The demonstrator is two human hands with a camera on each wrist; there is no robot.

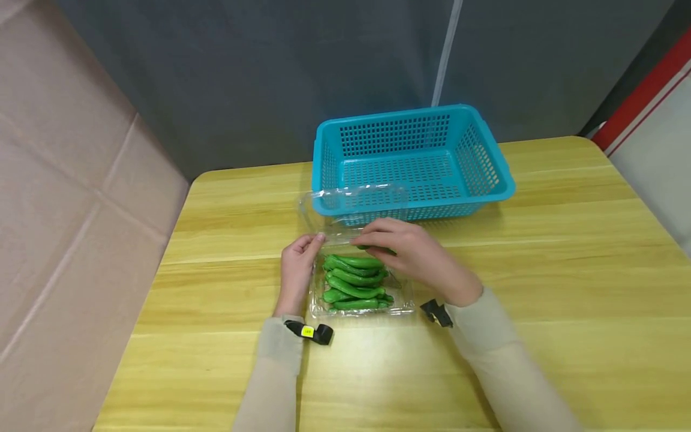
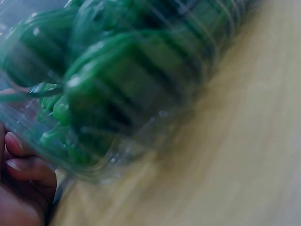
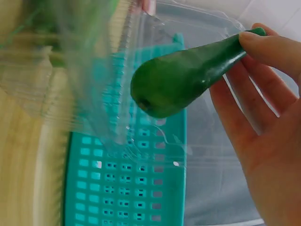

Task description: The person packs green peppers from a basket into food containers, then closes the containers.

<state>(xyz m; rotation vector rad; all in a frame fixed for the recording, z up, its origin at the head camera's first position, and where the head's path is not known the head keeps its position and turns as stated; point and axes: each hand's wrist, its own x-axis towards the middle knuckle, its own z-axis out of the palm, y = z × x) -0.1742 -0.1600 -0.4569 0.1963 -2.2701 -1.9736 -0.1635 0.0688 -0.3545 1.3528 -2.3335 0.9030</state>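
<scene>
A clear plastic clamshell container lies on the table with its lid raised at the back. Several long green peppers are stacked crosswise in its base. At the left rear corner, near the hinge, my left hand pinches the container's edge between thumb and curled fingers. My right hand is over the right rear of the container and holds one green pepper by its narrow end, thumb against fingers. In the head view that pepper is mostly hidden under the hand.
Behind the container stands a blue plastic basket with perforated walls, nothing visible inside it. The raised lid overlaps its front left in the head view. The wooden table extends on both sides. A dark curtain-like surface rises behind the table.
</scene>
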